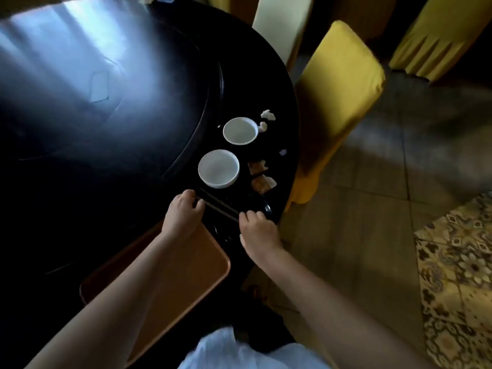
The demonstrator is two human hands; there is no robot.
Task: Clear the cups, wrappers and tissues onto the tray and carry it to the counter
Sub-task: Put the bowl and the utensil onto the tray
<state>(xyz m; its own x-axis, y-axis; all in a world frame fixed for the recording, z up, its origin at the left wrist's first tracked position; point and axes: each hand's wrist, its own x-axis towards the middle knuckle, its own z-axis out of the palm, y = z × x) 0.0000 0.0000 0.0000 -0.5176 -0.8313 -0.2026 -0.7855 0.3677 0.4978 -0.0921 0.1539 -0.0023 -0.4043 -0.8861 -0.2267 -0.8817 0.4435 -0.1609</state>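
A white cup (240,130) with a handle and a white bowl (218,168) stand on the black table (80,155) near its right edge. White tissue scraps (267,115) lie beyond the cup. Brown wrappers (261,176) lie right of the bowl. A dark pair of chopsticks (219,206) lies in front of the bowl; my left hand (183,213) pinches one end and my right hand (257,229) touches the other end. The brown tray (191,265) sits on the table edge under my left forearm, with nothing on it.
A dark spoon (267,207) lies by my right hand. A small pale scrap (283,152) sits near the table edge. Yellow-covered chairs (338,102) stand close on the right. A glass turntable (106,89) covers the table's middle. Patterned carpet (458,275) lies on the floor.
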